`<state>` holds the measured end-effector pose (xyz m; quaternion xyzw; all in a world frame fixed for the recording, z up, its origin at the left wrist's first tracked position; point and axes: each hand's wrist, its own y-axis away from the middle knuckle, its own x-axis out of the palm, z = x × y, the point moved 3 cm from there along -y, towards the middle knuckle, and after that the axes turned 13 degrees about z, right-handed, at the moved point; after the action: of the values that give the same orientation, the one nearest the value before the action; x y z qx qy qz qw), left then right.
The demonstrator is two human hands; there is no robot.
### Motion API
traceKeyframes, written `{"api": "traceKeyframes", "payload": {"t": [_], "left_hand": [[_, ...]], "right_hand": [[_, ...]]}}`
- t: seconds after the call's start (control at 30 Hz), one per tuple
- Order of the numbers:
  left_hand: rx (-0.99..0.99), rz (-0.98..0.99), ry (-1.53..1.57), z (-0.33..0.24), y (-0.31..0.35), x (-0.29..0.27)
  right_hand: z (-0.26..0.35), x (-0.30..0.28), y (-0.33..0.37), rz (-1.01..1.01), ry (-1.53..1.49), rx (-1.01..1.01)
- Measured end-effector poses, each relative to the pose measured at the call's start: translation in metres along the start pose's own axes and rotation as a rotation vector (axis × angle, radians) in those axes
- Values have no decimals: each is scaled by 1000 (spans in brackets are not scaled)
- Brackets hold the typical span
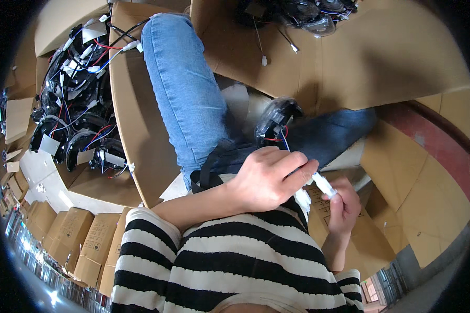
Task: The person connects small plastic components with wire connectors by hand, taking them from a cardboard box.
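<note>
My left hand (pixel 271 175) is closed in a pinch at the wire end, beside a narrow white piece (pixel 324 184) that looks like a plastic connector. My right hand (pixel 343 204) pinches the other end of this piece between thumb and fingers. Blue and red wires run from near my left hand up to a black round part (pixel 278 118) with a shiny clear cover. It sits between my legs, against the dark trouser leg. More white material (pixel 302 200) shows just below my left fingers; its kind is unclear.
On the left, an open cardboard box (pixel 125 104) borders a pile of similar black wired parts (pixel 78 99). Another large box (pixel 371 52) opens ahead, with more such parts (pixel 308 11) at its far end. Closed cartons (pixel 96 245) stand at lower left.
</note>
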<state>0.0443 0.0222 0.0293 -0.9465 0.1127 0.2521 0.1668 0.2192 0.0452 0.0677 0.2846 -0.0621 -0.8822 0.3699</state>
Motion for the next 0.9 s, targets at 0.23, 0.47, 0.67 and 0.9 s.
{"api": "traceKeyframes", "payload": {"t": [0.23,0.47,0.67,0.9], "left_hand": [[18,-328,233,2,27,-95],[109,-1460,-131,-58,133,-257],[-894,-627,-1036,-13,183,-315],[-518,287,-757,71,-20,-126]], "right_hand": [[-7,-16,14,-156,-77,47],[-7,1,-3,-6,-92,-87],[-5,1,-9,86,-88,-201],[-17,-5,-16,59,-41,-135]]}}
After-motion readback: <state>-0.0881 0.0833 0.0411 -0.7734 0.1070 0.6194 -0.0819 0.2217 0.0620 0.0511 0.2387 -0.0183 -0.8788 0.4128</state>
